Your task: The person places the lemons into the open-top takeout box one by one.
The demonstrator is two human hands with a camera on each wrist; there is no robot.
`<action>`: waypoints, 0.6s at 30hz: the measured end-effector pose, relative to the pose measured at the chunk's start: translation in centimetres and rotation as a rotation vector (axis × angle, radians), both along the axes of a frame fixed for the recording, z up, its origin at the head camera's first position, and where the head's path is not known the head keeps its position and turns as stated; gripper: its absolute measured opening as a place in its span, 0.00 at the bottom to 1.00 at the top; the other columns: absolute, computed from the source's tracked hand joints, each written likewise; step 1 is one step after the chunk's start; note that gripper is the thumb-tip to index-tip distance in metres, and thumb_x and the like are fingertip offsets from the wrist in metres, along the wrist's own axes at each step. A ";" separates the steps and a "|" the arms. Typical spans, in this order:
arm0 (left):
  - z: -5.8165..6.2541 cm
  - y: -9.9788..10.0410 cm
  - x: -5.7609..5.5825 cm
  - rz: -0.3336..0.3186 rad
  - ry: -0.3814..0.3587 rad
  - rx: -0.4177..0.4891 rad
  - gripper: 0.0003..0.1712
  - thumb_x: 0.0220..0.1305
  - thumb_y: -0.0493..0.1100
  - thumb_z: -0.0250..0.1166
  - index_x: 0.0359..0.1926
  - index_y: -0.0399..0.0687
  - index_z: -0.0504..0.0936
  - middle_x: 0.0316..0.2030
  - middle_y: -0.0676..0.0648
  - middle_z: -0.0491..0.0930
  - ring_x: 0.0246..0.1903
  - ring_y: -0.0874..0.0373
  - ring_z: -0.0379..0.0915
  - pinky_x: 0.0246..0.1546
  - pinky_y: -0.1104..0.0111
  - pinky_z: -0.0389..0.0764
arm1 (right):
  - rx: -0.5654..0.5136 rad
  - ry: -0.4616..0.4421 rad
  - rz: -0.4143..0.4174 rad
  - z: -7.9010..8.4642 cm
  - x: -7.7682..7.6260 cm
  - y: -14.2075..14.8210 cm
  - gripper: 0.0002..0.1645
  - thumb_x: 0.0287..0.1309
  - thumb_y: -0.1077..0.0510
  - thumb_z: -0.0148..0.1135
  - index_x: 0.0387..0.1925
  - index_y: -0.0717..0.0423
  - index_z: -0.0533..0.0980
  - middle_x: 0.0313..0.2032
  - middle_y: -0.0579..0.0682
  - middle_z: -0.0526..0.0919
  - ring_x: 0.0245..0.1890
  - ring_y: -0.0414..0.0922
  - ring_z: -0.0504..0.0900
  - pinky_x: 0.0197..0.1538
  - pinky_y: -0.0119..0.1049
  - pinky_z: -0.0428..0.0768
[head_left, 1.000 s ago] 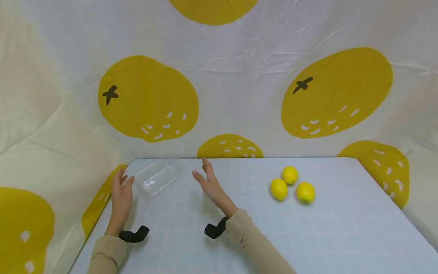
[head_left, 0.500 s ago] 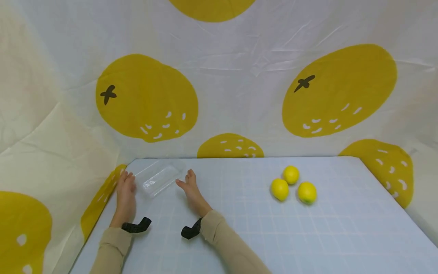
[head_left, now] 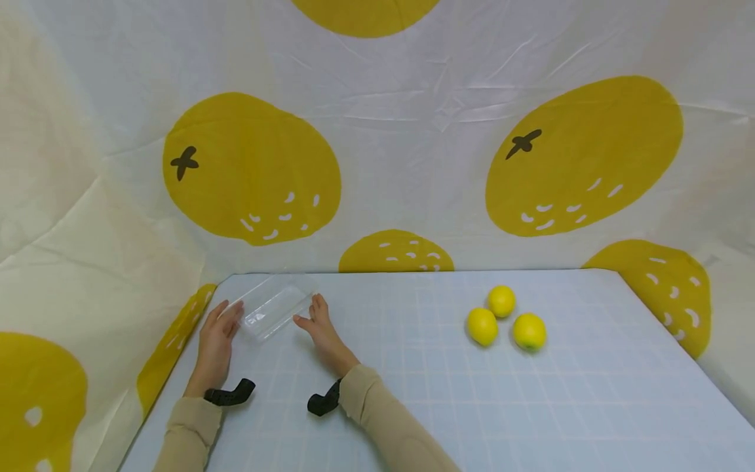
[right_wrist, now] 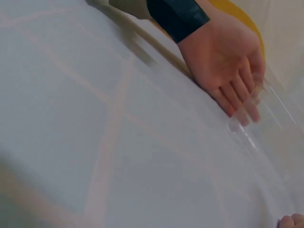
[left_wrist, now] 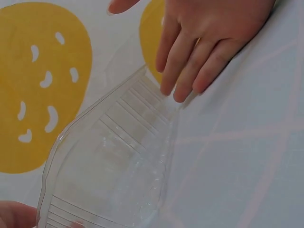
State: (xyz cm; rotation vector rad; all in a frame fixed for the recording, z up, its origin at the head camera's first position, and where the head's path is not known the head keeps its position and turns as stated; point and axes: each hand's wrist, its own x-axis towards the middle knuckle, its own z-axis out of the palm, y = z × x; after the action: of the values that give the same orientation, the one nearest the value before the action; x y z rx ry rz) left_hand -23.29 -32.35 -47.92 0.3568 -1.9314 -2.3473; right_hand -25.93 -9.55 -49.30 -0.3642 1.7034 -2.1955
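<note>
A clear plastic container (head_left: 272,311) lies at the far left of the table, its ribbed end walls and rim showing in the left wrist view. My left hand (head_left: 218,341) pinches its left end, with a digit above the rim and another behind the plastic. In the right wrist view my left hand (right_wrist: 228,66) holds its thumb at the rim and its fingers lower down. My right hand (head_left: 324,331) is at the other end. Its straight fingers (left_wrist: 190,61) have their tips right at the container's corner, the thumb spread away.
Three yellow lemons (head_left: 501,301) sit in a group on the right half of the pale checked tablecloth (head_left: 501,406). Behind and to the left hangs a white cloth (head_left: 413,157) printed with large yellow fruits. Black wrist mounts (head_left: 231,393) extend from both wrists.
My right hand has moved left to the container's right end. My left hand has shifted slightly right, onto its left end. The container has shifted a little; the lemons have stayed put.
</note>
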 end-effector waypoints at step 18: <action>-0.2 1.1 2.2 -0.003 0.022 -0.077 0.36 0.78 0.50 0.50 0.76 0.39 0.49 0.74 0.41 0.56 0.70 0.55 0.59 0.70 0.68 0.59 | 0.040 0.059 0.050 -0.4 0.8 0.0 0.52 0.66 0.57 0.56 0.77 0.61 0.35 0.78 0.60 0.36 0.77 0.56 0.39 0.76 0.52 0.45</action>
State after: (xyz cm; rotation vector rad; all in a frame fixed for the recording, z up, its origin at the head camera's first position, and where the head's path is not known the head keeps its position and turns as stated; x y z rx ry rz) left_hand -21.09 -31.28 -48.15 0.3208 -2.0071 -2.2609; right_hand -25.16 -9.51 -49.71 -0.4607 1.7474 -2.1315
